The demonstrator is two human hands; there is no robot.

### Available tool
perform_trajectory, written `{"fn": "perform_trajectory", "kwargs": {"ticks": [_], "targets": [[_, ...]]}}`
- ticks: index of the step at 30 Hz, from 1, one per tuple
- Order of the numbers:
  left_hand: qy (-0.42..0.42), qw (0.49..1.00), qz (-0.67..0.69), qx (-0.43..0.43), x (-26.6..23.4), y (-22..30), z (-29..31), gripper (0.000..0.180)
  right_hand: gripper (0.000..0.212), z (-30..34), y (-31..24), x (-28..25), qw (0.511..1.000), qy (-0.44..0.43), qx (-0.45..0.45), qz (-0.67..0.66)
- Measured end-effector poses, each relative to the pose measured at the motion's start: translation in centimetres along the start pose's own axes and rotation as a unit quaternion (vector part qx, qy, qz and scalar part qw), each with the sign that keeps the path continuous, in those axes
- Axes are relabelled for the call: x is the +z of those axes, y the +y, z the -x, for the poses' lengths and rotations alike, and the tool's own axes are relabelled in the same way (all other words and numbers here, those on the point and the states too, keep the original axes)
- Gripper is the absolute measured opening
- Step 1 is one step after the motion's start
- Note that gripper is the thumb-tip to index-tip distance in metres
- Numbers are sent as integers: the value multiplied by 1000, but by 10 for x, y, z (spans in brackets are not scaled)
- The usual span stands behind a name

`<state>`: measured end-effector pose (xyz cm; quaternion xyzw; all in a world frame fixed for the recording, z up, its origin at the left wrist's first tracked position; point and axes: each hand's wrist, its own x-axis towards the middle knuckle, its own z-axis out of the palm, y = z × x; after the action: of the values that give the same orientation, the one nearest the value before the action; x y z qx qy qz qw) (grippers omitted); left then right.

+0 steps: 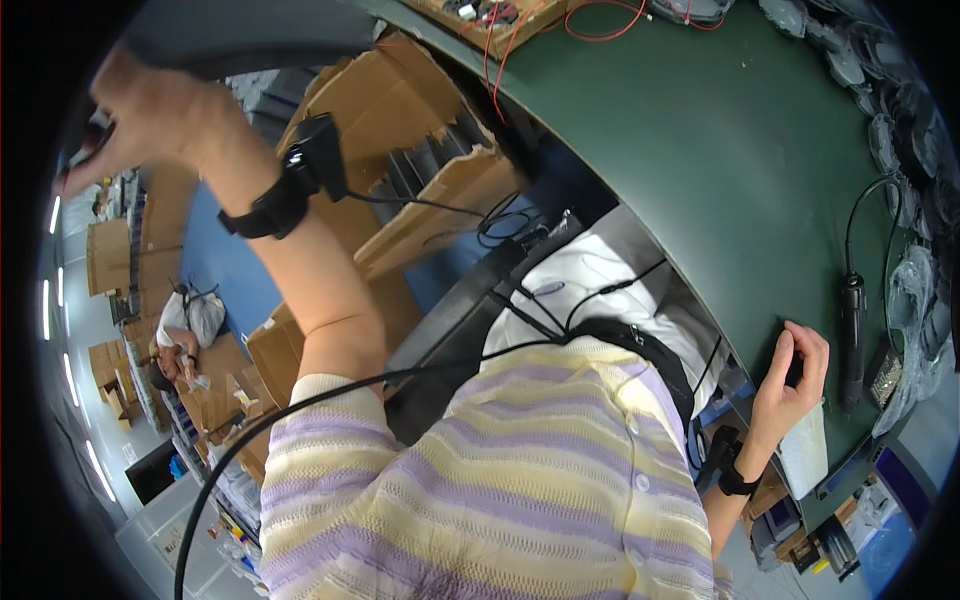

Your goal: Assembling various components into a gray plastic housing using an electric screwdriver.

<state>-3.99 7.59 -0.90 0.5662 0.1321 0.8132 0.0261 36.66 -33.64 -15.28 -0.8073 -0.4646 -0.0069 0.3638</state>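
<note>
We look down over our own striped knit top (500, 480) — lilac and pale yellow — with the picture tilted hard, so the green work table (700, 170) curves across the upper right. To the left of it open cardboard boxes (420, 170) stand on the floor below the table edge, one of them holding a row of dark flat parts set on edge. A tray with red wires (500, 25) sits at the far side of the table, and clear bags of dark parts (900, 150) are piled along its right rim.

Our left hand (140, 120) is lifted high at the upper left, far from the table; its fingers are curled together around something small and dark at the very edge of view, though the blur there does not let us say what it is. A black wrist strap with a small camera unit (300, 175) rides on that forearm.

Our right hand (790, 375) rests at the table's near edge, fingers bent and closed around a small black object (795, 370) that sits on the green surface. Just to its right lies a black electric screwdriver (852, 340) on its cable, close by but not touched — and a white sheet (805, 450) lies below the hand.
</note>
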Motion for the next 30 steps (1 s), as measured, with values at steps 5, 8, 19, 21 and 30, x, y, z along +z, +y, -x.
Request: {"fn": "perform_trajectory", "kwargs": {"ticks": [5,8,19,21,30], "targets": [[-138,987,-45,75,29,-38,-86,96,9,0,1,1,1000,18,19,-4],[-224,923,-291,117,74,-76,-68,101,14,1,-7,5,998,31,12,48],[-562,731,-387,-27,204,-260,36,109,13,-6,-18,19,987,80,39,136],[-564,728,-389,-36,211,-293,47,111,13,-7,-23,21,986,83,45,136],[-586,678,-438,-79,219,-363,97,120,12,-12,-24,24,985,102,55,126]]}}
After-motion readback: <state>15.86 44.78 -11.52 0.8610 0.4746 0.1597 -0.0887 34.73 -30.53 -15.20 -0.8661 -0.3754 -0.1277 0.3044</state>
